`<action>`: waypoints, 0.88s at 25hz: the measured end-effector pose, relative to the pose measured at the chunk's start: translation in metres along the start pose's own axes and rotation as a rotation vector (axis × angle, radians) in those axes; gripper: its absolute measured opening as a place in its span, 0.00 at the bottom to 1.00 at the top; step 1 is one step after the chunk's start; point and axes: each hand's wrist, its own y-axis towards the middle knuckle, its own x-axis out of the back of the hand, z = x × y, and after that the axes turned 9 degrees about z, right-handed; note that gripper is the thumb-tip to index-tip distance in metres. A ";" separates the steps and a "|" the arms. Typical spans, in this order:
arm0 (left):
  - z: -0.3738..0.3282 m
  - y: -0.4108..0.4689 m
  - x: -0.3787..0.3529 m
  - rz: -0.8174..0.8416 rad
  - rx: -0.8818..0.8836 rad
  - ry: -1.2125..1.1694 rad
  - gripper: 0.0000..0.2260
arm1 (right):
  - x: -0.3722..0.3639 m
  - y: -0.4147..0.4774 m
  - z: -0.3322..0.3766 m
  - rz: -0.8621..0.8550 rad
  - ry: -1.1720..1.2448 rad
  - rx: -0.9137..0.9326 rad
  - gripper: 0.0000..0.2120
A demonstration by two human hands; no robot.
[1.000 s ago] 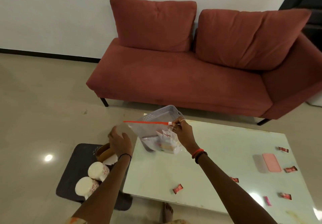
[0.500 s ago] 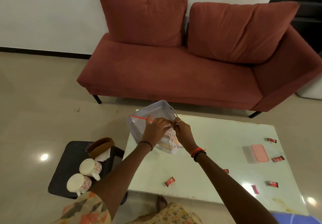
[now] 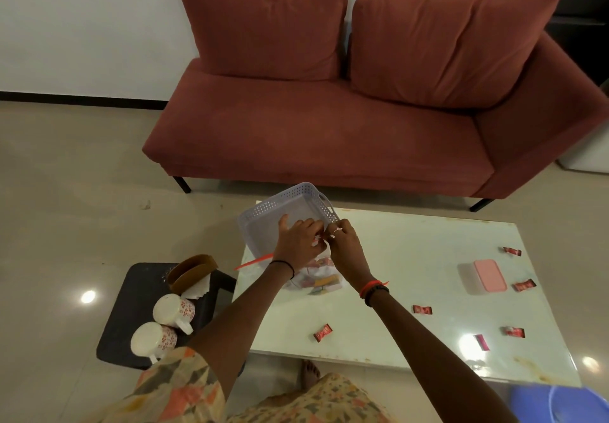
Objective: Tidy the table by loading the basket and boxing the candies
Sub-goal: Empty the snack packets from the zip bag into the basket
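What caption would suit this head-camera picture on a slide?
Both hands, left and right, work a clear zip bag beside the basket; candies dot the table.

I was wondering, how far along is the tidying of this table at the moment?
Early. Nothing looks finished: the basket shows nothing inside, and the pink box sits shut. In hand: the left hand and right hand both work the top of the zip bag beside the basket. Left: six candies lie loose on the table.

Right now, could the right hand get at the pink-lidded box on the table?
Probably yes: bare table lies between the right hand and the pink-lidded box. But its grip is on the zip bag, which it must release first.
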 end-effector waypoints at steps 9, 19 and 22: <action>0.003 -0.011 -0.006 0.055 0.227 0.039 0.13 | -0.004 0.006 0.001 0.045 0.014 -0.096 0.09; 0.049 -0.043 -0.009 0.016 0.336 0.029 0.11 | 0.024 0.030 -0.017 -0.124 0.119 -0.246 0.08; 0.058 -0.057 -0.015 0.031 0.366 0.022 0.11 | 0.034 0.038 -0.017 -0.182 0.185 -0.280 0.09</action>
